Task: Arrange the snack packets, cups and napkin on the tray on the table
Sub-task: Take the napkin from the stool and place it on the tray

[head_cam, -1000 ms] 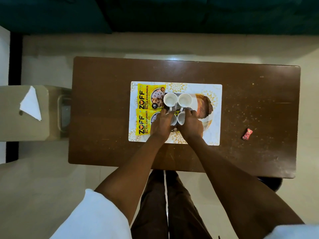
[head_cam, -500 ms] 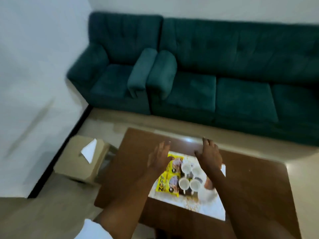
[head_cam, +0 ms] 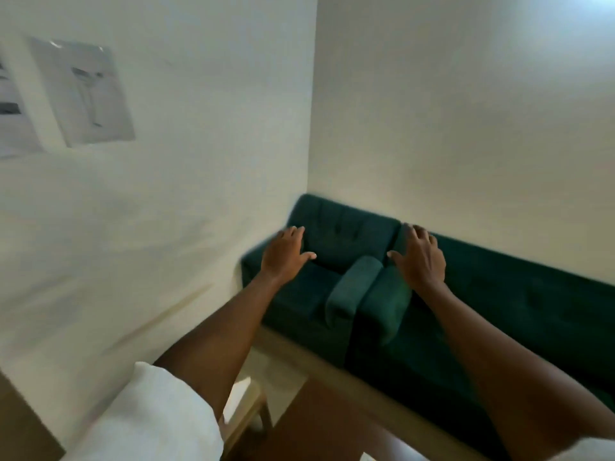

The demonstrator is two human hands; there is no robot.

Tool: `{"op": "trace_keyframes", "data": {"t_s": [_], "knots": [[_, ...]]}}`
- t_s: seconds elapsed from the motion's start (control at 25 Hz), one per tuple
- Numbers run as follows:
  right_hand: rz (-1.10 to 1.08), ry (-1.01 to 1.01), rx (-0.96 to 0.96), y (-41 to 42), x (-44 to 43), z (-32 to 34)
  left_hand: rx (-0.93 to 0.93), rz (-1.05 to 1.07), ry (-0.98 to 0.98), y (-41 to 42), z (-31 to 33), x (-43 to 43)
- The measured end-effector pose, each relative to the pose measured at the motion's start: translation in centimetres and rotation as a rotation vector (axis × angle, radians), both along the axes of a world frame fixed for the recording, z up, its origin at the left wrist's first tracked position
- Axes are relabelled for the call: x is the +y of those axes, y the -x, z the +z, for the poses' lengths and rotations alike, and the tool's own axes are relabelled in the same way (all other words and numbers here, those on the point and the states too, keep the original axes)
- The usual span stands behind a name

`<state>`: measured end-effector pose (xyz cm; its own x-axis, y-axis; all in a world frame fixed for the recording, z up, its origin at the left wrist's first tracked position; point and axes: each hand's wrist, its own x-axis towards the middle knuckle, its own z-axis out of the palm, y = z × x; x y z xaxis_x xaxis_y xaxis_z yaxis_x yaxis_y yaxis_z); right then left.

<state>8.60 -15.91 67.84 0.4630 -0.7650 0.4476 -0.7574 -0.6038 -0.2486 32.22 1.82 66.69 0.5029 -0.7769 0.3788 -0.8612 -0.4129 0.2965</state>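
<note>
**HANDS RAISED, TRAY OUT OF VIEW**

The left hand [head_cam: 283,252] and right hand [head_cam: 421,261] hover in front of the sofa [head_cam: 532,311], fingers apart, holding nothing. The tray, cups, packets and napkin are not visible. Only part of the table [head_cam: 319,420] shows. Hazard: lowering the hands unsighted may topple the cups.

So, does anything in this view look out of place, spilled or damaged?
Nothing spilled or damaged shows. The odd part: the tray and its things are out of view. Both the left hand and right hand hang open in the air before the green sofa, holding nothing.
</note>
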Motion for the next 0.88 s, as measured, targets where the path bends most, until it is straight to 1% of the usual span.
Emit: {"op": "trace_keyframes", "data": {"t_s": [0.08, 0.2, 0.36, 0.6, 0.72, 0.88], "knots": [[0.048, 0.066, -0.030, -5.8, 1.5, 3.1, -0.077, 0.030, 0.036, -5.8, 3.4, 2.2], [0.107, 0.150, -0.058, -14.1, 4.1, 5.8, -0.199, 0.091, 0.021, -13.6, 7.5, 5.3], [0.144, 0.181, -0.098, -23.1, 7.5, 8.9, -0.272, 0.146, -0.008, -22.2, 11.6, 8.7], [0.190, 0.227, -0.078, -30.3, 8.7, 12.6, -0.279, 0.177, 0.046, -28.7, 14.9, 10.7], [0.202, 0.243, -0.059, -32.4, 8.3, 13.7, -0.275, 0.190, 0.046, -30.3, 14.7, 10.7], [0.225, 0.243, -0.039, -34.3, 7.3, 13.1, -0.235, 0.196, 0.040, -31.4, 13.0, 9.5]]}}
